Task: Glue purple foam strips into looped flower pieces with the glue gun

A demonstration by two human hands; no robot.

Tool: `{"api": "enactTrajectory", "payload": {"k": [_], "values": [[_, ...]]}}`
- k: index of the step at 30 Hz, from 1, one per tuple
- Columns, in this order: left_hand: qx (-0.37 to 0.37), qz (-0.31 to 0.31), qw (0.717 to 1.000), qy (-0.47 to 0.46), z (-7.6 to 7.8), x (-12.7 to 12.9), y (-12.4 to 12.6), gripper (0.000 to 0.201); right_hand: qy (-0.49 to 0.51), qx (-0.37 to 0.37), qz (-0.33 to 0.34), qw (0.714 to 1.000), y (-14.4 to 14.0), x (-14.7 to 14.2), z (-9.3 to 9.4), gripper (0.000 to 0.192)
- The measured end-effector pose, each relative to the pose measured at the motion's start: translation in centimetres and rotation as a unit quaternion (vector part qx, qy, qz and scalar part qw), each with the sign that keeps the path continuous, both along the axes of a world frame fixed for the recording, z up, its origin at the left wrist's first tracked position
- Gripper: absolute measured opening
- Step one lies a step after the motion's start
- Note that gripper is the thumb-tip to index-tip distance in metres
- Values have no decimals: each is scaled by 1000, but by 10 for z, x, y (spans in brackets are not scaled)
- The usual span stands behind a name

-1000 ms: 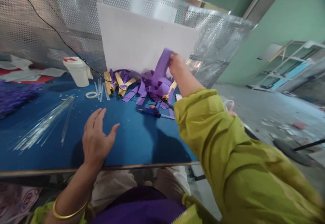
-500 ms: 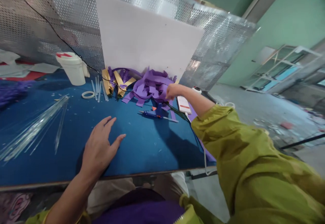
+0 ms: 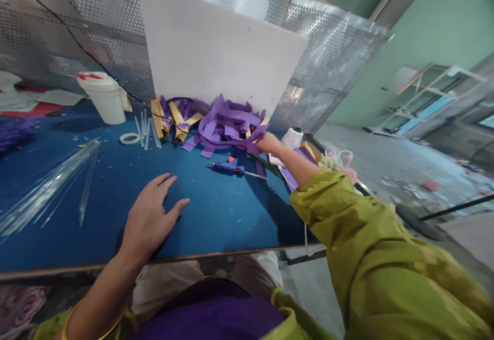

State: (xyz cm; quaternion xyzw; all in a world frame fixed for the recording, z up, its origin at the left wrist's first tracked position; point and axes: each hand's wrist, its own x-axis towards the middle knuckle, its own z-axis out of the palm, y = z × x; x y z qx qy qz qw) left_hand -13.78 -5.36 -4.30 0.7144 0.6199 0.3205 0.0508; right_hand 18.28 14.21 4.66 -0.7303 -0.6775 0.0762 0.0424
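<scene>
table: blue felt, backed by perforated metal screen and white board | ribbons: purple heap at the board's foot | right hand: fingers pinched on a ribbon at the heap's right edge; best drawn out slowly, so neighbours stay put | left hand: flat, fingers spread, in front of the heap | glue gun: just before the heap

You have one view, worn on your head, looking forward and down across the blue table toward the white board, close enough to show your forearms and lap.
</scene>
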Motion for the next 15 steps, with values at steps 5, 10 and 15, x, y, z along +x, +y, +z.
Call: {"api": "enactTrajectory", "payload": {"k": [5,10,15], "values": [[6,-5,1000,8,0,0,0,57,-59,190,-38,979,-2,6,44,23],[12,-14,1000,9,-2,0,1,57,-83,336,-38,938,-4,-3,92,28],[14,-15,1000,9,-5,-1,2,55,-86,424,-31,901,-16,-9,140,30]]}}
